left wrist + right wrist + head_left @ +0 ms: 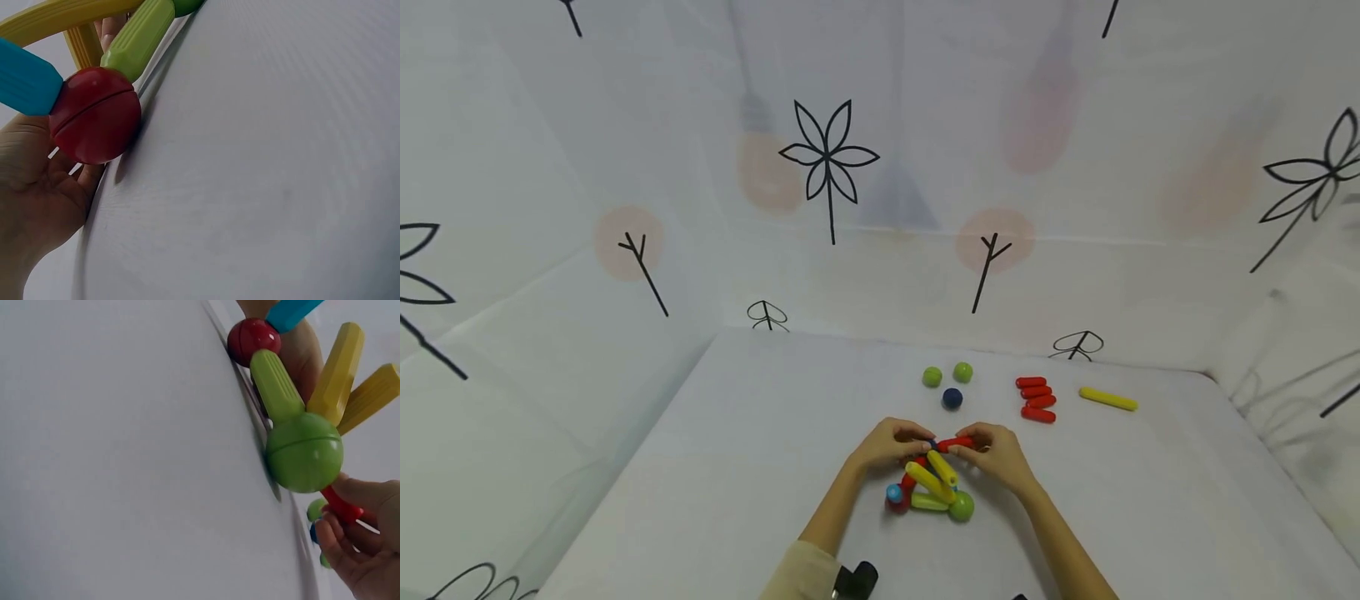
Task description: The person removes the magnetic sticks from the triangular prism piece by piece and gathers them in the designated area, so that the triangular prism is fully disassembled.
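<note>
a: two hands at the toy frame, mid-table. left hand (891, 443) and right hand (996, 454) meet at its top, both pinching the short red stick (956, 443) up there. fingers curled narrow on it.

b: what's under the stick?

a: two yellow sticks (934, 475) slanting down to a green ball (961, 506) on the white table (715, 467). pale green stick (928, 502) lies flat from that ball to a red ball (898, 503) at the left corner. blue stick (894, 493) rises from the red ball.

b: wrist views agree?

a: left wrist shows red ball (95, 115) resting on the cloth, blue stick (25, 78) and green stick (139, 39) stuck to it, palm (31, 181) just behind. right wrist shows green ball (304, 452) on the table, fingertips (340, 540) closed on a red stick (340, 507) beside it.

b: loose pieces?

a: beyond the hands, two green balls (947, 375) and a dark blue ball (952, 398). four red sticks (1036, 398) stacked in a row to the right, one long yellow stick (1108, 399) further right. all well apart from the frame.
</note>
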### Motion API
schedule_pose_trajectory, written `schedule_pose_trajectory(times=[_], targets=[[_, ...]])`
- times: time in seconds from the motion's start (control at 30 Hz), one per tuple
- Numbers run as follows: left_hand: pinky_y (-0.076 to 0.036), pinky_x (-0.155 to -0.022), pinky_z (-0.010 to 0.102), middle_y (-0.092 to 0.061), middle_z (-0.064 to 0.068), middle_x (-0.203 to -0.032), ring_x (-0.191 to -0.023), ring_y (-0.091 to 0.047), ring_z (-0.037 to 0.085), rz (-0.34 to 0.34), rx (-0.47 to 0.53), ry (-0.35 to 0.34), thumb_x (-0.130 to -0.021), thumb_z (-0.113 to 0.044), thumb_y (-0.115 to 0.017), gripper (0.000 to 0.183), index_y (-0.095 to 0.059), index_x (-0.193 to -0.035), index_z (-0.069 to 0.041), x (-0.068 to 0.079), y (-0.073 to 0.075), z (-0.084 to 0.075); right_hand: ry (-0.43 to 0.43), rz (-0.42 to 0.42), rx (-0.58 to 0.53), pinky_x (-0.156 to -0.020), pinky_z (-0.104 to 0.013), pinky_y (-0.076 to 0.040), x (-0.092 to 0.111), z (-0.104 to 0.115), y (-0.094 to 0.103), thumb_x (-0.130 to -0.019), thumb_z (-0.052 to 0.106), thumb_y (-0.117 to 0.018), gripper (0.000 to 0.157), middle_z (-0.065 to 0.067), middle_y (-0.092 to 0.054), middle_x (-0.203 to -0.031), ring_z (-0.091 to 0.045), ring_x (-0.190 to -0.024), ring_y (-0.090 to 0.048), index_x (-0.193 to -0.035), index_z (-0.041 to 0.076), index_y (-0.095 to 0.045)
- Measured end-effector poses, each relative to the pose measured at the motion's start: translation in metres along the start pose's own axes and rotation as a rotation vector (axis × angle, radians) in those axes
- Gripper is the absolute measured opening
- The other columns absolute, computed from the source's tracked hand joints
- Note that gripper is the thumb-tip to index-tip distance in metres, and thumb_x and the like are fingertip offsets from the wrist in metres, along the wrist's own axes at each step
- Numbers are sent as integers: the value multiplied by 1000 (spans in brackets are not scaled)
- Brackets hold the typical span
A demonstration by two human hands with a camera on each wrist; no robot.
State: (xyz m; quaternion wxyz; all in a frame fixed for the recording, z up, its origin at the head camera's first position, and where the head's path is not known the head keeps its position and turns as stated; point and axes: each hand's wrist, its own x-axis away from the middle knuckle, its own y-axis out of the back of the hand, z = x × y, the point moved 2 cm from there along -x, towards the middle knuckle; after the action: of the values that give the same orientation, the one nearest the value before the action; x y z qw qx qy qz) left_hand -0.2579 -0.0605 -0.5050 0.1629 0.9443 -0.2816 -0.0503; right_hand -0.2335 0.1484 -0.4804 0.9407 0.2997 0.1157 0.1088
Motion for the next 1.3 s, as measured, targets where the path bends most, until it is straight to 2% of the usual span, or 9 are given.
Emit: schedule_pose_trajectory(times=[0.2, 0.3, 0.47, 0.7, 0.83, 0.93, 1.03, 1.17, 1.3], targets=[[-47, -57, 20, -69, 5, -98, -64, -54, 8, -22, 13, 19, -92, -19, -60, 26, -68, -111, -4, 0, 0, 1, 0, -171, 19, -67, -21, -51, 5, 4, -2, -77, 14, -78, 20, -4, -68, -84, -16, -73, -61, -91, 3, -69], [-48, -57, 20, -69, 4, -98, -65, -55, 8, -24, 8, 19, -92, -19, -60, 26, -67, -112, -4, 0, 0, 0, -8, -218, 3, -68, -20, -52, 8, 1, 2, -76, 12, -78, 21, -5, -69, -85, -18, -76, -63, -93, 3, -69], [-47, -56, 20, -68, 4, -97, -65, -54, 8, -35, 7, 25, -91, -18, -61, 25, -68, -112, -4, 1, -1, 0, -40, -196, -19, -73, -19, -50, 14, -13, 21, -81, 8, -72, 23, -9, -69, -93, -20, -83, -63, -103, 1, -68], [-44, -54, 19, -68, 10, -99, -65, -52, 7, -55, 8, 14, -91, -15, -61, 26, -67, -112, -2, 5, -2, -2, -177, -180, 3, -74, -13, -45, 31, -35, 64, -88, 12, -66, 32, -18, -64, -111, -25, -93, -60, -117, -1, -62], [-44, -54, 18, -68, 14, -98, -65, -52, 7, -54, 9, 12, -92, -12, -59, 26, -65, -112, 2, 7, -1, -6, -246, -176, 13, -72, -15, -47, 42, -48, 82, -89, 14, -64, 35, -22, -60, -116, -30, -98, -59, -120, -3, -60], [-44, -55, 19, -67, 16, -98, -66, -53, 7, -49, 16, 8, -92, -10, -59, 26, -65, -112, 4, 7, -1, -5, -299, -169, 45, -71, -22, -48, 47, -56, 90, -90, 19, -64, 38, -24, -58, -117, -35, -102, -57, -120, -3, -59], [-44, -55, 18, -68, 14, -99, -67, -53, 6, -50, 9, 20, -92, -12, -59, 26, -65, -113, 1, 7, -1, -4, -339, -168, 80, -71, -26, -47, 48, -62, 92, -88, 24, -66, 42, -23, -61, -112, -35, -101, -57, -119, -3, -59], [-45, -55, 18, -68, 11, -98, -66, -53, 7, -50, 11, 28, -92, -14, -60, 25, -66, -112, -2, 6, -1, -3, -368, -176, 108, -70, -25, -46, 46, -66, 93, -86, 26, -69, 44, -21, -64, -103, -33, -96, -56, -116, -5, -59], [-45, -55, 19, -68, 11, -97, -65, -53, 8, -45, 23, 23, -91, -15, -60, 25, -67, -112, -2, 6, -2, -3, -379, -183, 132, -69, -25, -45, 42, -70, 92, -86, 24, -69, 42, -22, -63, -103, -31, -92, -55, -114, -6, -59]])
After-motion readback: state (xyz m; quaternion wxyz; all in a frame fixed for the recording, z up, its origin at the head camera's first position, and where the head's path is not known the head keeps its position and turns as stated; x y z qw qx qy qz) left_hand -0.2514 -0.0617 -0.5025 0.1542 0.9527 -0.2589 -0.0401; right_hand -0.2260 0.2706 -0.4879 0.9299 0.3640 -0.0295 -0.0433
